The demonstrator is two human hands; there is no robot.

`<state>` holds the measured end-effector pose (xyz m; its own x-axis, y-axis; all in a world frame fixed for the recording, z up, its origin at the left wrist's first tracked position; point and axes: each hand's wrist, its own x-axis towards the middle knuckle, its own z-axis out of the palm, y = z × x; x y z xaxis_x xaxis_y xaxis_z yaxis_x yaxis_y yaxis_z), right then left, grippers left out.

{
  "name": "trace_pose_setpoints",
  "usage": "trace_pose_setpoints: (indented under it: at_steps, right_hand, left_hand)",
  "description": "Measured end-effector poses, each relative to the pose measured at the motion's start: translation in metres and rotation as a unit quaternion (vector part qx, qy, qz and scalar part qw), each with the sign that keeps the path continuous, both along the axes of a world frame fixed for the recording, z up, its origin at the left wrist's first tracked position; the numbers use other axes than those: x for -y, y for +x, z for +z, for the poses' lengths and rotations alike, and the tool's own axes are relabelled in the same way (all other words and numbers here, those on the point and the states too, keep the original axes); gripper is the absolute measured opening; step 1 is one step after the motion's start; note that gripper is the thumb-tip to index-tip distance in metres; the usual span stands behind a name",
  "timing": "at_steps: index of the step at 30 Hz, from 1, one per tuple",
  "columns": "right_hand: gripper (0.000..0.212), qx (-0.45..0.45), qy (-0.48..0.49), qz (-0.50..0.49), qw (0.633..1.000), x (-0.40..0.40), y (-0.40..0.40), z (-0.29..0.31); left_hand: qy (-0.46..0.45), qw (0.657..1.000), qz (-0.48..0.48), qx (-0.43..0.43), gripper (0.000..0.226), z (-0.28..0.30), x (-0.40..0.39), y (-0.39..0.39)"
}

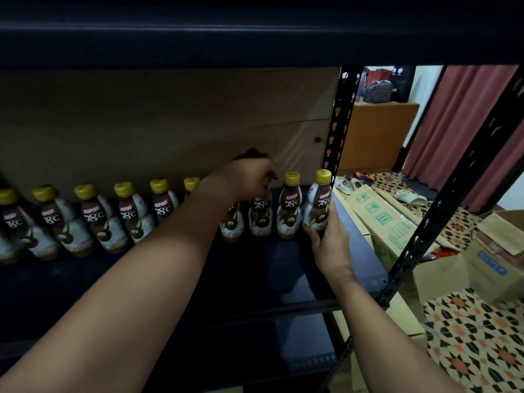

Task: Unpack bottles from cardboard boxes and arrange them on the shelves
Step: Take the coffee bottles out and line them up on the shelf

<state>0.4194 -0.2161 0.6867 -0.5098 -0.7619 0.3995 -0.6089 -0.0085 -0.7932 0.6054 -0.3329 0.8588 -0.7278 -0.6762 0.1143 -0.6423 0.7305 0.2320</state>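
Yellow-capped brown-and-white coffee bottles (pixel 289 205) rowed on dark shelf (pixel 283 265), left hand (pixel 246 177) fingers gripping one cap, right hand (pixel 330 242) fingers wrapping end bottle (pixel 319 202)

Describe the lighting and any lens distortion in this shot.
Head view: the shelf interior is dim, the bottles at far left murky, while the tiled floor at right is brightly lit; wide-angle distortion bows the bottle row and stretches both forearms; left hand and right hand stay reasonably sharp.
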Motion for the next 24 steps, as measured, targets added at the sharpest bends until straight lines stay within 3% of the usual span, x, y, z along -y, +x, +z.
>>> trace_pose_setpoints:
  at_steps: [6, 12, 24]
  right_hand:
    - [0.084, -0.013, 0.0, -0.004, 1.0, -0.001, 0.0, 0.001]
    - [0.084, -0.016, 0.007, -0.007, 1.0, -0.001, 0.0, 0.0]
    - [0.083, -0.02, 0.013, -0.017, 1.0, -0.001, 0.0, 0.001]
  left_hand:
    - [-0.007, 1.0, -0.015, 0.0, 0.077, 0.0, -0.007, -0.008]
    - [-0.059, 0.997, -0.05, -0.007, 0.036, -0.004, -0.021, -0.028]
    - [-0.054, 0.997, -0.042, -0.044, 0.045, -0.012, -0.019, -0.027]
